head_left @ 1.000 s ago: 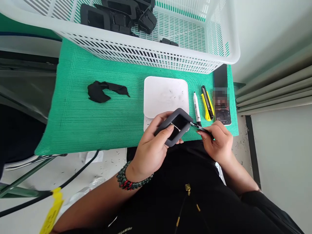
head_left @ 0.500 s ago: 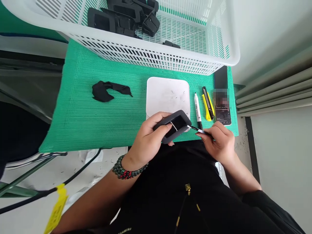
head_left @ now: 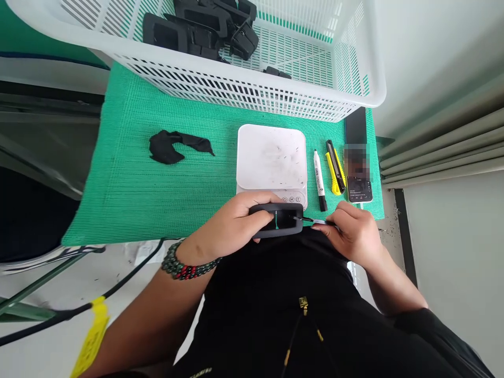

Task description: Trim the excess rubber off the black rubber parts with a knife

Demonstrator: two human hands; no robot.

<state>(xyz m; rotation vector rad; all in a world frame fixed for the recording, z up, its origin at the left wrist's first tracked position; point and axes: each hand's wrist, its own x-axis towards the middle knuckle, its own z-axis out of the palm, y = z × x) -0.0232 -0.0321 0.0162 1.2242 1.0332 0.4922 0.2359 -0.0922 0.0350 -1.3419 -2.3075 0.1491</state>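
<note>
My left hand (head_left: 226, 226) is closed around the left end of a black rectangular rubber part (head_left: 294, 231), its thumb pressed inside the hollow. A narrow light slit shows through the part's inner wall. In my right hand (head_left: 352, 231) is a slim knife (head_left: 321, 222), pinched between thumb and fingers, its thin tip against the right end of the part. Both hands are just in front of a white digital scale (head_left: 271, 157), whose plate carries small dark specks. The knife's handle end is mostly hidden in my fist.
Beyond the scale stands a white plastic basket (head_left: 236, 84) holding several black parts (head_left: 200, 31). Right of the scale lie a marker (head_left: 319, 178), a yellow box cutter (head_left: 336, 168) and a phone (head_left: 359, 189). A limp black scrap (head_left: 167, 147) lies left on the green mat (head_left: 129, 199).
The black part has turned from tilted to nearly level and come slightly toward me, uncovering the scale's buttons. My left wrist has shifted left; the knife tip now reaches over the part's right end.
</note>
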